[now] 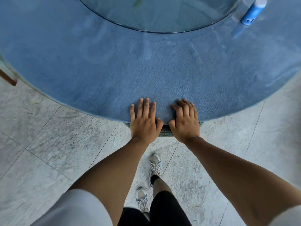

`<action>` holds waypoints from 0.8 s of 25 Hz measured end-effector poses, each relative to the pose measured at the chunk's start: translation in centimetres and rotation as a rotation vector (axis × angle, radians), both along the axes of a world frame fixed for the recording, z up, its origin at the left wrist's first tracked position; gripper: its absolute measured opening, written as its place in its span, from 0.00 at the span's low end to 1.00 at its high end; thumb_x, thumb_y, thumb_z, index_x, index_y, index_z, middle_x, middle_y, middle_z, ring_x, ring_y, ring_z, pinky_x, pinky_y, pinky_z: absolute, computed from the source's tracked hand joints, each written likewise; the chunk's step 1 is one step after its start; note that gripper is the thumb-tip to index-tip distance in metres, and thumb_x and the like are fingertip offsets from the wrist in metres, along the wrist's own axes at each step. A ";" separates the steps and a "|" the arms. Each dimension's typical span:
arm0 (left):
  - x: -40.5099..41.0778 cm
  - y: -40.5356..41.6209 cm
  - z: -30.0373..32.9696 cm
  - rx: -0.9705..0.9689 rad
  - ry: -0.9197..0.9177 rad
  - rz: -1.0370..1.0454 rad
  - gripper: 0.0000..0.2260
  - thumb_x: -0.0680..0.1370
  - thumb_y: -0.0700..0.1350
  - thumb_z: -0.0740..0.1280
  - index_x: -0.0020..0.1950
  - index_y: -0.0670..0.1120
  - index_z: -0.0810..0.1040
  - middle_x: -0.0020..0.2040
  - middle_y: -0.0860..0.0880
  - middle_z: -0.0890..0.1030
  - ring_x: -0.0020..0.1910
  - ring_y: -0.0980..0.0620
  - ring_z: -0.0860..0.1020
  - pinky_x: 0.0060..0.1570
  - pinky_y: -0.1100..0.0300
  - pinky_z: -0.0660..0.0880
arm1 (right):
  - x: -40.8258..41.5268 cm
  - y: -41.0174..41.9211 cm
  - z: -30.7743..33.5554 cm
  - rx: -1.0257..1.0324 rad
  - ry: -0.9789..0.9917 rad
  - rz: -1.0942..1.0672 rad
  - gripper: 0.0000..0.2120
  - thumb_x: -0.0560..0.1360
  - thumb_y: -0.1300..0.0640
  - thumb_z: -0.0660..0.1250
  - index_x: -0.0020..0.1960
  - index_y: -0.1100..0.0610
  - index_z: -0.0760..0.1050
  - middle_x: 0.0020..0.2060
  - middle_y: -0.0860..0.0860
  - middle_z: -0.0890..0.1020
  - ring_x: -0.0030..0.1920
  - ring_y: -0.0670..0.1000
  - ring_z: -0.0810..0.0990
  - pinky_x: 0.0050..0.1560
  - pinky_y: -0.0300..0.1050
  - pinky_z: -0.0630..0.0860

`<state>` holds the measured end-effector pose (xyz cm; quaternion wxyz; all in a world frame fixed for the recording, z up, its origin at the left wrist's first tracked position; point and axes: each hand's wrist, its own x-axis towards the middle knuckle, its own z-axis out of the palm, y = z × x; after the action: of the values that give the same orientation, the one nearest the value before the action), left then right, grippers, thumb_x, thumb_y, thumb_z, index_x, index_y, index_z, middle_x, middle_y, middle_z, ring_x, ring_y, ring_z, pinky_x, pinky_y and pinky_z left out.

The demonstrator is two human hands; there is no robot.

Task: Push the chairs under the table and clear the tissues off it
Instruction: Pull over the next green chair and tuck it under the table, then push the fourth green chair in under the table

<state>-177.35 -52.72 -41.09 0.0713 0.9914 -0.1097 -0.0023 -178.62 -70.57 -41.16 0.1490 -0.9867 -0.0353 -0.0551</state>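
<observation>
Two hands lay flat and side by side, a narrow gap between them, on the near edge of a round counter (114,70) covered in blue cloth. Left hand (144,121) and right hand (185,121) had fingers straight, spread on the cloth and pointing toward the centre, thumbs at the rim, gripping nothing. Just beneath the rim between the wrists, a green woven chair (164,133) showed only a small strip, the rest hidden under the counter. Farther in sat a round glass turntable (154,13). At far right a blue bottle (254,11) stood, any label unreadable. Grey shoes (154,165) stood on pale floor tiles (48,144).
</observation>
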 end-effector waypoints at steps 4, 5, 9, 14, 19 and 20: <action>0.0 1.5 1.8 0.036 0.119 -0.084 0.30 0.80 0.56 0.54 0.79 0.42 0.67 0.81 0.38 0.63 0.81 0.38 0.59 0.78 0.34 0.53 | -0.1 1.3 1.8 -0.025 0.225 -0.012 0.30 0.75 0.47 0.56 0.74 0.61 0.67 0.76 0.61 0.67 0.81 0.63 0.56 0.81 0.65 0.48; 0.0 2.1 2.3 0.052 0.142 -0.070 0.31 0.80 0.57 0.53 0.79 0.42 0.67 0.81 0.38 0.63 0.80 0.38 0.60 0.78 0.34 0.52 | 0.0 1.8 2.3 -0.032 0.265 -0.026 0.32 0.76 0.46 0.55 0.76 0.60 0.65 0.76 0.62 0.65 0.81 0.65 0.55 0.81 0.66 0.47; 0.2 7.3 4.5 0.104 0.222 0.100 0.35 0.79 0.61 0.48 0.81 0.42 0.62 0.81 0.36 0.61 0.81 0.37 0.58 0.77 0.32 0.49 | 1.7 6.1 4.4 -0.080 0.320 0.072 0.33 0.79 0.43 0.52 0.81 0.56 0.58 0.79 0.63 0.60 0.81 0.67 0.51 0.80 0.68 0.45; -0.4 18.3 5.8 0.064 0.242 0.343 0.35 0.79 0.63 0.48 0.81 0.44 0.63 0.80 0.37 0.62 0.80 0.36 0.60 0.77 0.31 0.51 | 6.2 17.1 6.4 -0.101 0.325 0.222 0.34 0.80 0.40 0.49 0.81 0.55 0.57 0.80 0.62 0.60 0.81 0.66 0.52 0.79 0.70 0.49; -2.5 33.2 6.9 -0.017 0.296 0.644 0.39 0.76 0.65 0.41 0.84 0.48 0.53 0.84 0.42 0.53 0.83 0.41 0.49 0.79 0.36 0.40 | 8.4 32.8 7.9 -0.155 0.329 0.433 0.38 0.78 0.36 0.41 0.82 0.54 0.56 0.81 0.62 0.56 0.82 0.65 0.49 0.80 0.68 0.44; -3.1 36.3 7.1 -0.027 0.297 0.689 0.40 0.76 0.66 0.39 0.84 0.48 0.51 0.84 0.43 0.51 0.83 0.42 0.47 0.79 0.37 0.39 | 8.4 36.3 8.0 -0.164 0.332 0.466 0.38 0.77 0.36 0.40 0.82 0.53 0.55 0.81 0.61 0.55 0.82 0.65 0.47 0.80 0.67 0.43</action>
<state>-180.40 -16.44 -34.02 0.0963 0.9580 0.2418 -0.1204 -170.20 -34.27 -33.16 0.0810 -0.9563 -0.2403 0.1457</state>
